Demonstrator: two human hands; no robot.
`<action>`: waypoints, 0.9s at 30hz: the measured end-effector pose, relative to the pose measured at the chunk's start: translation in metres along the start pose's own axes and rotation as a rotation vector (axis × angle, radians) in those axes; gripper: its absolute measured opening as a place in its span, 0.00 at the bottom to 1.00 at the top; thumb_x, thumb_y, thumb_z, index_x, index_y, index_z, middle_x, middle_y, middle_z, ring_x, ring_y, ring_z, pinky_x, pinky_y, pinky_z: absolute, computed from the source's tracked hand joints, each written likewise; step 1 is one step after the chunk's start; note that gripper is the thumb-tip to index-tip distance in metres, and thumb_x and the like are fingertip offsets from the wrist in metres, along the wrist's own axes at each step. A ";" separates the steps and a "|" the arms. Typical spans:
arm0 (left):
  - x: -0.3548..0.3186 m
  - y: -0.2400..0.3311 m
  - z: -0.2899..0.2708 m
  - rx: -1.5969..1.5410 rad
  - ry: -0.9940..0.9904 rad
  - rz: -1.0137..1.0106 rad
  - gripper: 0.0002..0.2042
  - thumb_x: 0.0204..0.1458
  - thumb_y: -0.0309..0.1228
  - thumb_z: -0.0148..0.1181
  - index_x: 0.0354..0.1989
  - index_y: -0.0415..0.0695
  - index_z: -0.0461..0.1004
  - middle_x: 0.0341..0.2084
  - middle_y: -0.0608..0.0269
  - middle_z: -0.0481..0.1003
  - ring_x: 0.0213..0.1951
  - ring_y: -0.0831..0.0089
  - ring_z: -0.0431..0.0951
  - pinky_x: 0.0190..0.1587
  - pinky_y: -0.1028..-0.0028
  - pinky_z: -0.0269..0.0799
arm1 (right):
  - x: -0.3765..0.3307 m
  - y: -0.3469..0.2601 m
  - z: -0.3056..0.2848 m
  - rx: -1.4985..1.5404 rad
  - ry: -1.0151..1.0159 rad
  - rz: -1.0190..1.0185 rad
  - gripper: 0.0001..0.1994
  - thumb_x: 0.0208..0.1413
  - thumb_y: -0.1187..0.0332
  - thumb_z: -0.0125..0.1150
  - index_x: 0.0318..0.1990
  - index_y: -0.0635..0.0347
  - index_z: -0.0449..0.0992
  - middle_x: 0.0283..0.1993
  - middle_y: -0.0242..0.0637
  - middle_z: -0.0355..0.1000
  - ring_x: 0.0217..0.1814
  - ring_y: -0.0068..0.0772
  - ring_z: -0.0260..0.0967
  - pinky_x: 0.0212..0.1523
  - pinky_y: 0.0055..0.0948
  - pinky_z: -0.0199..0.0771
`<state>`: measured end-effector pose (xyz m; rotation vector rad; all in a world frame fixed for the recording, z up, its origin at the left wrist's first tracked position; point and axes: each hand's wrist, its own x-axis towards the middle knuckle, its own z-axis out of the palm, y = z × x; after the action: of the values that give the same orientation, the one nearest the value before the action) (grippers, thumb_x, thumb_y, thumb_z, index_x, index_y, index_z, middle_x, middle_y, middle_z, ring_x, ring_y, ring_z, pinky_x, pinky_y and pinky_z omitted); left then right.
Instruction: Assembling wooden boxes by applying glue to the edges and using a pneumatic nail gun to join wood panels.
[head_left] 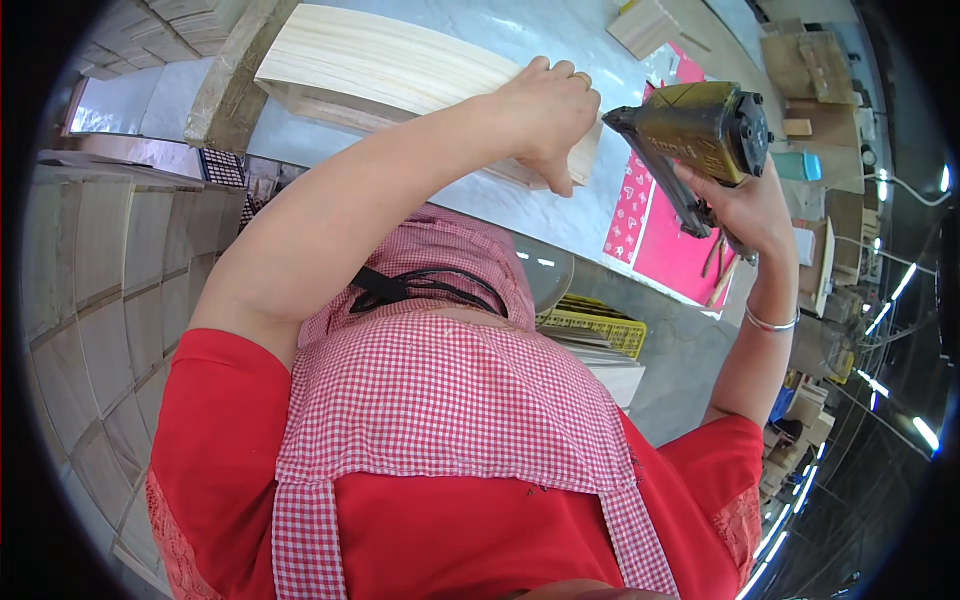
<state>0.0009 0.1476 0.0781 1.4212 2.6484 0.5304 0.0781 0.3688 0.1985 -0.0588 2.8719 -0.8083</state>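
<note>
A long pale wooden box (385, 62) lies on the table, its grain running lengthwise. My left hand (552, 115) grips the right end of this box, with the fingers curled over the far side and the thumb along the near side. In my right hand (748, 205) is a nail gun (690, 130) with a scuffed olive-gold body and a dark magazine. I hold it by the handle, to the right of the box. Its nose points left, close to the box end beside my left hand; whether they touch I cannot tell.
The pale table (540, 215) carries a pink printed sheet (668, 240) under the nail gun. A thick wooden beam (235, 85) stands left of the box. Stacked wooden panels (110, 270) fill the left side. A yellow crate (600, 325) sits below the table edge.
</note>
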 end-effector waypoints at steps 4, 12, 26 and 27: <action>0.001 0.000 0.000 0.004 -0.007 0.002 0.39 0.27 0.51 0.76 0.46 0.34 0.73 0.43 0.50 0.73 0.52 0.56 0.70 0.55 0.61 0.64 | 0.006 0.001 -0.001 0.004 -0.036 0.007 0.19 0.48 0.69 0.75 0.45 0.68 0.77 0.42 0.39 0.80 0.42 0.28 0.75 0.48 0.31 0.75; 0.000 -0.002 0.000 0.008 -0.001 0.020 0.40 0.28 0.52 0.77 0.46 0.33 0.73 0.42 0.51 0.73 0.51 0.57 0.70 0.54 0.61 0.64 | 0.015 0.002 -0.006 -0.022 -0.090 -0.052 0.19 0.48 0.69 0.75 0.46 0.67 0.77 0.42 0.39 0.80 0.42 0.28 0.75 0.47 0.32 0.75; -0.111 0.024 0.038 -0.104 0.473 0.273 0.23 0.42 0.40 0.71 0.44 0.40 0.74 0.37 0.60 0.75 0.45 0.55 0.74 0.56 0.58 0.69 | -0.029 0.025 -0.003 0.060 0.103 0.057 0.20 0.49 0.69 0.73 0.50 0.66 0.76 0.46 0.39 0.79 0.47 0.28 0.76 0.49 0.30 0.75; -0.129 0.013 0.050 -0.131 0.335 0.257 0.22 0.43 0.38 0.71 0.44 0.40 0.74 0.38 0.59 0.76 0.45 0.54 0.75 0.56 0.58 0.69 | -0.038 0.025 -0.005 0.064 0.111 0.125 0.20 0.49 0.70 0.73 0.50 0.66 0.76 0.46 0.39 0.79 0.47 0.28 0.76 0.49 0.30 0.75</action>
<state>0.0964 0.0610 0.0245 1.7799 2.6144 1.0318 0.1147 0.3953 0.1949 0.1770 2.9142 -0.9049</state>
